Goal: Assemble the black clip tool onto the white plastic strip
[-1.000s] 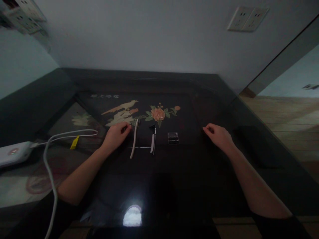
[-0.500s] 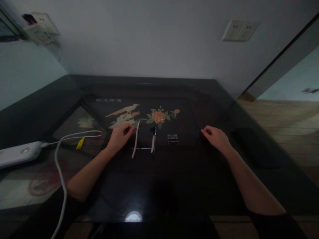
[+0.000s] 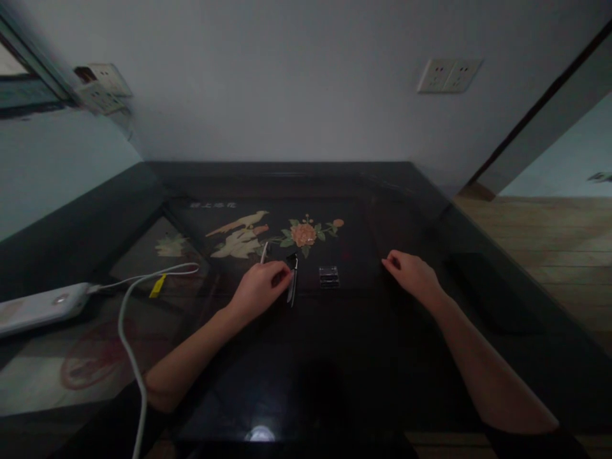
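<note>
My left hand is closed in a loose pinch over two slim pieces on the dark tabletop. Its fingertips meet the silver-and-black slender piece; whether they grip it, I cannot tell. Behind the knuckles, the upper end of a pale curved strip shows, while its lower part is hidden by the hand. A small clear box lies just right of these pieces, with its contents too dim to name. Farther right, my right hand rests with its fingers curled together, and nothing shows in them.
The dark glossy table bears a bird-and-flower picture. At left lie a white power bank, its white cable and a yellow tag. A dark flat object lies beyond my right forearm. A wall stands behind.
My left hand has moved right, from beside the pale strip to over it and up to the silver-and-black piece. The right hand has stayed in place; the view has tilted slightly.
</note>
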Tool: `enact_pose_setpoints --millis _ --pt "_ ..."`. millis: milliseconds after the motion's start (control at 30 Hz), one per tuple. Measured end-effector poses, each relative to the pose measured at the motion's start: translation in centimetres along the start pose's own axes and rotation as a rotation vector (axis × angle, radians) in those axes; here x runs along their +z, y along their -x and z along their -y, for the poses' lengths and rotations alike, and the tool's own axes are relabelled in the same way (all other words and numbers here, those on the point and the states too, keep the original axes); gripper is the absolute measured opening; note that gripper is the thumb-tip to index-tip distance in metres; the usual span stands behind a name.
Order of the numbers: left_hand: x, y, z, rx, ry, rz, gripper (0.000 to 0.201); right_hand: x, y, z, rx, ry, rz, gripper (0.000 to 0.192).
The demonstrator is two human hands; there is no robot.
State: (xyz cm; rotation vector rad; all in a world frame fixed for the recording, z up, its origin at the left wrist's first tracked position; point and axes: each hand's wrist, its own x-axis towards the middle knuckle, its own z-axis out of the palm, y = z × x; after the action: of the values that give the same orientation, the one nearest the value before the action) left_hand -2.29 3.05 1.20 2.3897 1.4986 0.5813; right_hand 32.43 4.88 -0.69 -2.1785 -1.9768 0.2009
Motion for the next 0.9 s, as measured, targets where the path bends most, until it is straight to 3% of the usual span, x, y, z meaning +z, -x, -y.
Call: enact_pose_setpoints --millis 433,900 --pt "0.4 0.0 -2.0 -0.094 -0.218 0.078 0.011 -0.3 1.0 1.1 -0.058 0.005 0.034 0.02" --pt "2.0 0.0 -2.1 -0.053 -0.098 0.081 0.008 -0.3 0.9 1.2 -0.045 -0.042 0.04 0.023"
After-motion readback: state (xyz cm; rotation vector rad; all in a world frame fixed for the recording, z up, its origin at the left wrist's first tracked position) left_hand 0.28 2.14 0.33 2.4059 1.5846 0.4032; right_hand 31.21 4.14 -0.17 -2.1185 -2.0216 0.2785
